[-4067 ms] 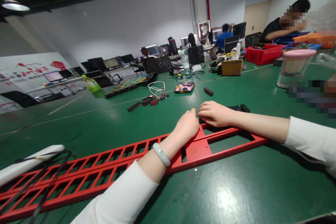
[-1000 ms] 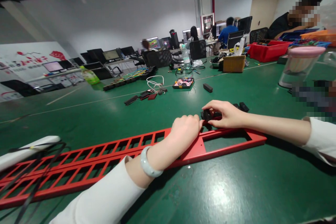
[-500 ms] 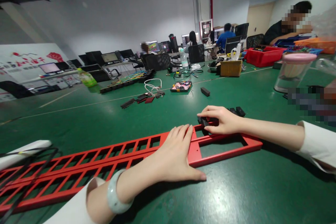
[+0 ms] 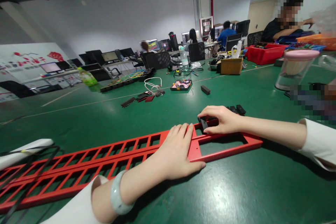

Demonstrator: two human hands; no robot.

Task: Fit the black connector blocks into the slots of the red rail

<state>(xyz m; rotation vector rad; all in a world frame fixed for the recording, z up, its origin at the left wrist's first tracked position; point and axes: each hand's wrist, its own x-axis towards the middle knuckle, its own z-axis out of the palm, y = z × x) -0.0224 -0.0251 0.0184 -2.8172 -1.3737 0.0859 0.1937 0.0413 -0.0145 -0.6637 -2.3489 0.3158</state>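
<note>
A long red frame [image 4: 220, 155] with rows of slots lies across the green table. My left hand [image 4: 174, 155] rests flat on it, fingers spread over the plate beside the large openings, thumb pointing right. At the far opening, my right hand [image 4: 222, 119] pinches a small black block [image 4: 204, 124] between thumb and fingers. The block is tilted over the frame, and the fingers hide part of it. Just behind that wrist lie several more black blocks [image 4: 240, 110].
One dark block [image 4: 205, 90] lies farther back, near a small tray of parts [image 4: 181, 85]. Black and red pieces with a white cable [image 4: 149, 98] are to its left. A clear jar with a pink lid [image 4: 296, 70] stands right. A co-worker [image 4: 283, 24] sits beyond the red bin [image 4: 265, 54].
The black block in my right hand has turned slightly, showing more of its face. My left hand stays on the frame, its thumb a little higher in view.
</note>
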